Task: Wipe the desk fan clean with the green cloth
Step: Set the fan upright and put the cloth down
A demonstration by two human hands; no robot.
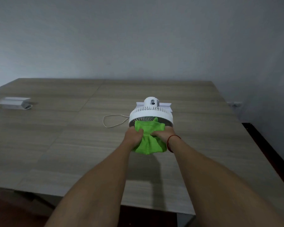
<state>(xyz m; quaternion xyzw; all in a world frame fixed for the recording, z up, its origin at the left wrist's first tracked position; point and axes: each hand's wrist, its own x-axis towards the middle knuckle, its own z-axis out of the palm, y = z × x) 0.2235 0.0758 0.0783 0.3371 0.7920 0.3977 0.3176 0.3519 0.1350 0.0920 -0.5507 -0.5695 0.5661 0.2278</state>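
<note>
Together, our left hand (134, 134) and right hand (162, 134) grip the green cloth (147, 138), fingers closed, pressing it against the white fan (150, 112). We can read no writing on it.

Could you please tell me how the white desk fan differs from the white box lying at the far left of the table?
The desk fan is round with ribbed vents; the white box is long and rectangular. The fan is near the table's middle, gripped by the left hand and right hand through the green cloth; the box sits untouched. Both are white, each with a white cord beside it.
</note>
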